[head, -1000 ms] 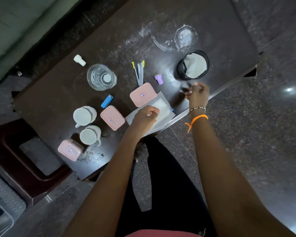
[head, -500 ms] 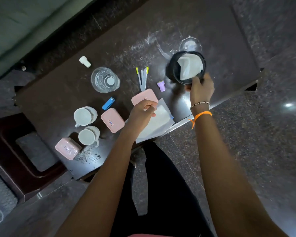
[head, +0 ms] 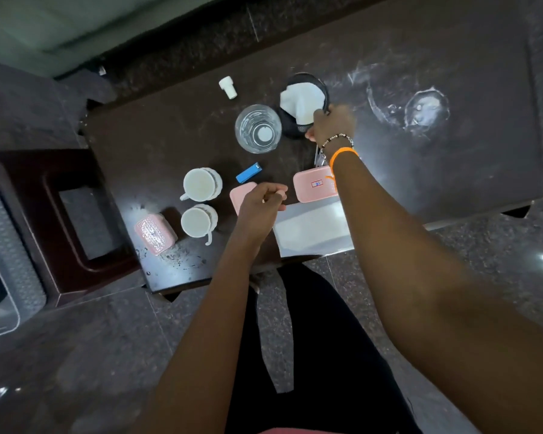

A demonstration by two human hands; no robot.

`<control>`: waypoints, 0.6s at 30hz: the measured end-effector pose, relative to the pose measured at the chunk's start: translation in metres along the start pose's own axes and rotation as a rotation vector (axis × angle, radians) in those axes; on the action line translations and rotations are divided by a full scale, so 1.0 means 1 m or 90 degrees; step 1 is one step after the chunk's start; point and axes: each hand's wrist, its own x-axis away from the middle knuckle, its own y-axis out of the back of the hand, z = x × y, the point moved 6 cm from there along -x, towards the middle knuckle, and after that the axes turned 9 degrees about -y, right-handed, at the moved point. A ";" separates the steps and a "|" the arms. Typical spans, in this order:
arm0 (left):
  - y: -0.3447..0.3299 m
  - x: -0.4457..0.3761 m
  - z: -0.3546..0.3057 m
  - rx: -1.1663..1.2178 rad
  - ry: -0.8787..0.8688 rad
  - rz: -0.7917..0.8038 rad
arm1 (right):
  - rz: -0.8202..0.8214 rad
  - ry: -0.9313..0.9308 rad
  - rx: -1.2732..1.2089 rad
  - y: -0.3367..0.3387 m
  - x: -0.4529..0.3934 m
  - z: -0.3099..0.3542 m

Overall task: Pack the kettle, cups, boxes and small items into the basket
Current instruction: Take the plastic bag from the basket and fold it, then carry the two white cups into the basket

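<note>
Dark, scuffed tabletop (head: pixel 452 189) over speckled stone floor, seen from above; person standing at its near edge; most task items sit on the left half.

R hand (head: pixel 333 123) is out at the far side, fingers curled over the near rim of the black mesh basket (head: pixel 306 81), which has white cloth (head: pixel 298 104) inside; basket looks tipped toward the person, though whether it's lifted or just dragged I can't tell. L hand (head: pixel 261 205) hovers loosely fisted over a pink box (head: pixel 242 194); doesn't seem to hold anything, but fingertips are blurred, so not certain.

Key relation: basket is now just beside the glass vessel (head: pixel 257 128) (prob. the kettle/glass item), touching or nearly so; glass lies to the basket's left, toward the L hand's side. Two white cups (head: pixel 199 184) and (head: pixel 196 220) stand nearer and further left; pink box w/ label (head: pixel 314 184) sits partly under the R forearm; textured pink box (head: pixel 154 234) at the near left corner; blue lighter-like item (head: pixel 248 173) between cups and boxes; white cap (head: pixel 228 86) far side; white sheet (head: pixel 311 230) at the near edge.

Judgement: with R hand busy steadying the basket, L hand is nearer to boxes and cups; it would feed them up and rightward into the basket mouth.
</note>
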 end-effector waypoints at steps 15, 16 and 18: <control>0.027 -0.027 -0.013 0.005 -0.037 -0.070 | 0.026 -0.068 0.004 -0.004 0.014 -0.009; 0.028 -0.031 -0.015 0.002 -0.040 -0.065 | 0.025 -0.070 -0.007 -0.004 0.014 -0.010; 0.028 -0.036 -0.016 -0.008 -0.027 -0.054 | 0.029 -0.071 -0.019 -0.005 0.016 -0.013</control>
